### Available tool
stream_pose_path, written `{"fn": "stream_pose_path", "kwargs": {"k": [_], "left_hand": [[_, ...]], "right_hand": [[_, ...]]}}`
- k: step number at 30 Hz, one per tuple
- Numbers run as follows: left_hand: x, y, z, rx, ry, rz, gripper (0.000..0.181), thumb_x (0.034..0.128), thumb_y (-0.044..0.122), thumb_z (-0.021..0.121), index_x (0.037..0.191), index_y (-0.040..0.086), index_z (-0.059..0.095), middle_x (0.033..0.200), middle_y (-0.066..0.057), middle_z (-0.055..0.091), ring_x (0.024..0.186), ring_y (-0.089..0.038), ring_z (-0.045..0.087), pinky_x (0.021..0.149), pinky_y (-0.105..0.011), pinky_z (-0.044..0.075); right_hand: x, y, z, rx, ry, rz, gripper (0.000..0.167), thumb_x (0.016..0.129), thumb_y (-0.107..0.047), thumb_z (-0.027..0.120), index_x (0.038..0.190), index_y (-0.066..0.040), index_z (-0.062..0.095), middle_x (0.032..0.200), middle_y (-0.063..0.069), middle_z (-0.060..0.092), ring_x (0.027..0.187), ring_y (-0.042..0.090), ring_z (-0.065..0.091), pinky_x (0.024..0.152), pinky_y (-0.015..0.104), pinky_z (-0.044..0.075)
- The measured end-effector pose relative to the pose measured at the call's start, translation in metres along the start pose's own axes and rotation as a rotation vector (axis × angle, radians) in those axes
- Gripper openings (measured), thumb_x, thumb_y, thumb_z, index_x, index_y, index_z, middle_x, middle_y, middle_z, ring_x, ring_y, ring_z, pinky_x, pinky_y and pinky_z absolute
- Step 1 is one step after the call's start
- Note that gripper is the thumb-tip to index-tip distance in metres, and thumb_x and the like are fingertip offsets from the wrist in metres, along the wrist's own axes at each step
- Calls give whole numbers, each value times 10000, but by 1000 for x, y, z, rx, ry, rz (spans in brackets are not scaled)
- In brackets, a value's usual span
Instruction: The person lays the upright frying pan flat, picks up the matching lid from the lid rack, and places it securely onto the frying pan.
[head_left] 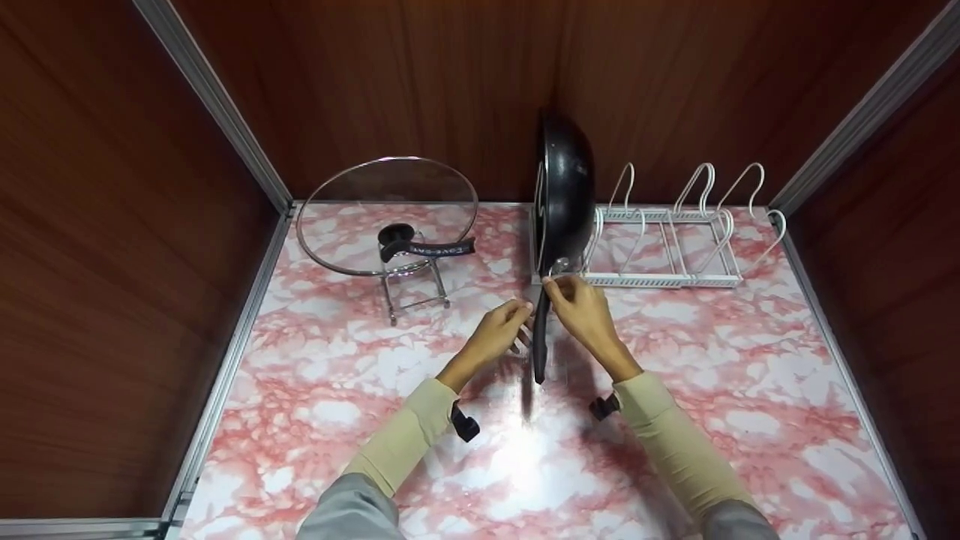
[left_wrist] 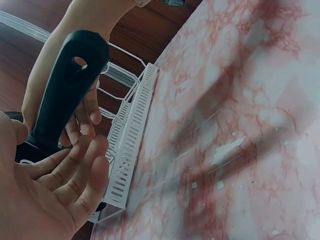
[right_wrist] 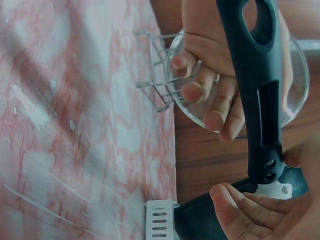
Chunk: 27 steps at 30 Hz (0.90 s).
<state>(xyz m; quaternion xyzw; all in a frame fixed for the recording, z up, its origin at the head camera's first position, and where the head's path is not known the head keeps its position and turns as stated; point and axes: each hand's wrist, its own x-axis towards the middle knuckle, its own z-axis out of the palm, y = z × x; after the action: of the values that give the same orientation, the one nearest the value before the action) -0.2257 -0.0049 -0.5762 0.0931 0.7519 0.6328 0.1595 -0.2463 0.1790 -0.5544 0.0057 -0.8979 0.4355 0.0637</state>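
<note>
A black pan (head_left: 570, 187) stands on its edge at the left end of the white rack (head_left: 637, 282), its handle (head_left: 540, 337) pointing toward the front. My right hand (head_left: 586, 311) is at the base of that handle; in the right wrist view, the thumb and fingers of the right hand (right_wrist: 265, 210) lie around the base of the handle (right_wrist: 257, 90). My left hand (head_left: 495, 330) is just left of the handle. Its fingers are loosely bent and grip nothing, as the left wrist view shows of the left hand (left_wrist: 55, 190) below the handle (left_wrist: 70, 90).
On the left, a glass lid (head_left: 352, 187) with a black knob and handle leans upright in a small wire stand (head_left: 412, 304). White wire loops of the rack extend to the right of the pan. Brown wooden panels (head_left: 420, 75) with metal edges enclose the marbled tabletop (head_left: 337, 420).
</note>
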Motion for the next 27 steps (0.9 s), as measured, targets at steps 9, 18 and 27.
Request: {"fn": "stream_pose_path", "kwargs": {"k": [9,18,27], "left_hand": [[0,-1,5,-33,-29,-16,406,1128,393,465,1227,48,656,969,-76,702,741,-236,697,601,-343,574],[-4,2,11,-90,-66,-11,289,1108,336,525,1156,67,620,1005,-108,774,771,-146,676,674,-442,578],[-5,2,16,-197,-105,-33,188,1111,284,523,1032,114,509,1149,-332,734,686,-91,666,630,-298,562]], "right_hand": [[-1,-2,4,19,-15,11,473,1061,-475,598,1182,-40,738,1007,137,809,840,261,778,845,462,596],[0,-3,8,102,-27,25,409,1064,-415,624,1154,-33,740,899,127,786,638,209,709,583,288,568],[1,-4,10,107,-20,39,399,1049,-399,645,1142,-24,744,907,120,792,712,127,684,745,322,554]]}}
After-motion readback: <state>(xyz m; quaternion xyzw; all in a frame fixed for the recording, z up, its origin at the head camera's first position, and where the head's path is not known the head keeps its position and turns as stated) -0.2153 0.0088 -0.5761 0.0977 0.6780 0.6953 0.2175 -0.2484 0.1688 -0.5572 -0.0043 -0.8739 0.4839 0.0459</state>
